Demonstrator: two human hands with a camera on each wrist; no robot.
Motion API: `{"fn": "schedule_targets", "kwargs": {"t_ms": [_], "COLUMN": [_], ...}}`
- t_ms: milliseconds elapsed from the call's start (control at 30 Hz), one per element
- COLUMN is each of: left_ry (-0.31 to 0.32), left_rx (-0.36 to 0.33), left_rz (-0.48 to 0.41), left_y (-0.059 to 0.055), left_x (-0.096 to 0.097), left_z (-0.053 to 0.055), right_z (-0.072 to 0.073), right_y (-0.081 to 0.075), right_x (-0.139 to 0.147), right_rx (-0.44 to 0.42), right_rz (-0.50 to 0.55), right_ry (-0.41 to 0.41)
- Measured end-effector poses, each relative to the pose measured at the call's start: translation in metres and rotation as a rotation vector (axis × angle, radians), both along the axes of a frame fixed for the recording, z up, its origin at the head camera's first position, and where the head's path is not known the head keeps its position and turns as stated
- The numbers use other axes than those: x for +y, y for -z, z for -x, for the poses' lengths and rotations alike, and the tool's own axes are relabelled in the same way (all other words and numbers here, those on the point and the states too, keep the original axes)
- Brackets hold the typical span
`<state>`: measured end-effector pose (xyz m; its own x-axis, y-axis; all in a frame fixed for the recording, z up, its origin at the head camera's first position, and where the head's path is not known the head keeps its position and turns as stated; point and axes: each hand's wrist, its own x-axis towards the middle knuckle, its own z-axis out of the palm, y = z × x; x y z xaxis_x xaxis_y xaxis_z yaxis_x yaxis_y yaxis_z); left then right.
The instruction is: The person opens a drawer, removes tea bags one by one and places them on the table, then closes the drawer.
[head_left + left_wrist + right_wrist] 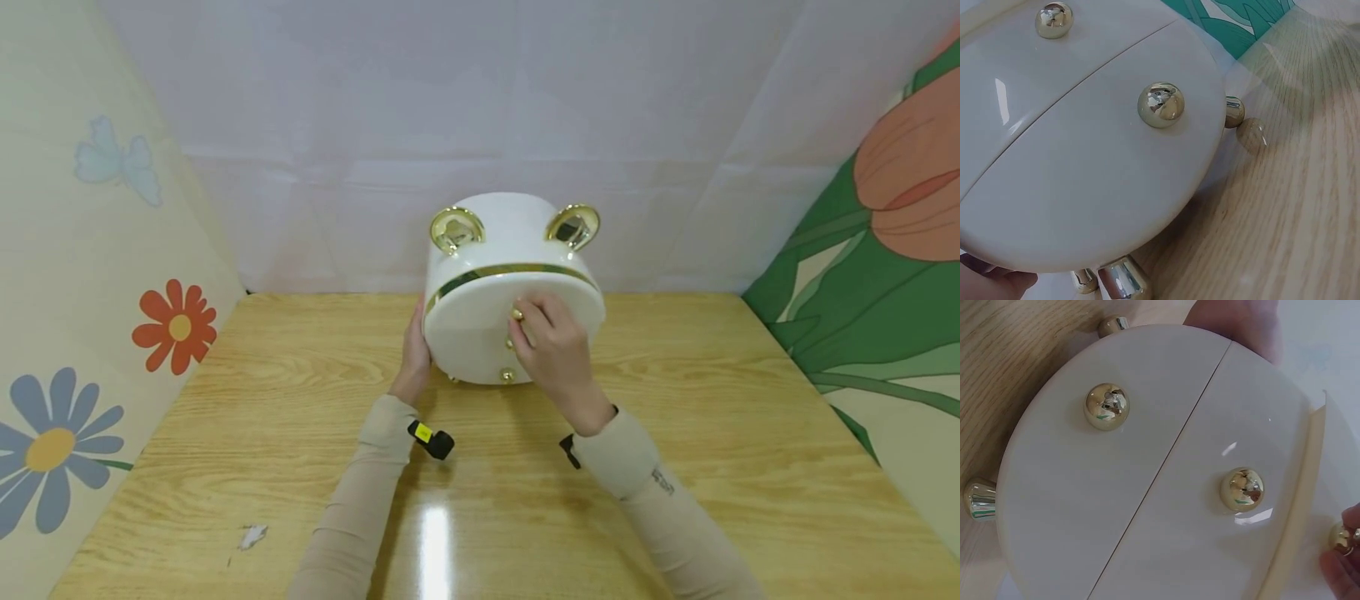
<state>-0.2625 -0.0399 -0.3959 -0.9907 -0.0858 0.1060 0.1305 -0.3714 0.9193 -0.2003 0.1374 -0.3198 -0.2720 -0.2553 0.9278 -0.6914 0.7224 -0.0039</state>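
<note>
A white rounded storage box (465,333) with gold ears (573,227) and gold trim stands on short gold feet (1124,278). Its front has several panels, with ball-shaped gold knobs one above another. My right hand (557,350) pinches the top knob (1340,539) between thumb and fingers. Below it, the middle knob (1242,489) and the bottom knob (1107,407) are untouched. A cream edge (1294,506) shows between the top and middle panels. My left hand (414,358) supports the box's left side, its fingers partly hidden behind it.
The box is on a wood-grain table (300,367), close to a white backdrop (360,125). Flower-patterned panels (112,250) flank the table on both sides. A small pale patch (253,536) marks the table at front left.
</note>
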Motion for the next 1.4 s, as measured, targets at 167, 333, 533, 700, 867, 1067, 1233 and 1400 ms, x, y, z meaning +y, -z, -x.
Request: {"fn": "schedule_targets", "kwargs": {"t_ms": [167, 333, 533, 700, 867, 1067, 1233, 1400], "left_ry": [0.006, -0.004, 0.000, 0.006, 0.014, 0.017, 0.012, 0.018], "left_rx": [0.002, -0.007, 0.000, -0.015, -0.012, -0.002, 0.004, 0.010], "left_rz": [0.025, 0.044, 0.035, 0.047, 0.073, 0.088, 0.089, 0.094], "left_y": [0.000, 0.000, 0.000, 0.000, 0.001, 0.003, 0.004, 0.004], "left_x": [-0.001, -0.002, -0.001, -0.002, -0.003, -0.004, -0.004, -0.004], "left_z": [0.000, 0.000, 0.001, 0.001, 0.001, 0.001, 0.001, 0.000], "right_z": [-0.003, -0.009, -0.016, -0.021, -0.025, -0.031, -0.035, -0.039], "right_y": [0.001, 0.000, -0.001, -0.001, 0.000, 0.000, 0.001, 0.001], "right_x": [0.000, 0.000, -0.001, 0.000, 0.000, 0.002, 0.002, 0.003], "right_rx": [0.005, 0.002, -0.012, -0.014, -0.010, -0.014, -0.018, -0.020], "right_rz": [0.011, 0.023, 0.027, 0.024, 0.025, 0.020, 0.020, 0.021], "right_ry": [-0.003, 0.002, 0.004, -0.003, 0.000, 0.007, 0.004, 0.009]}}
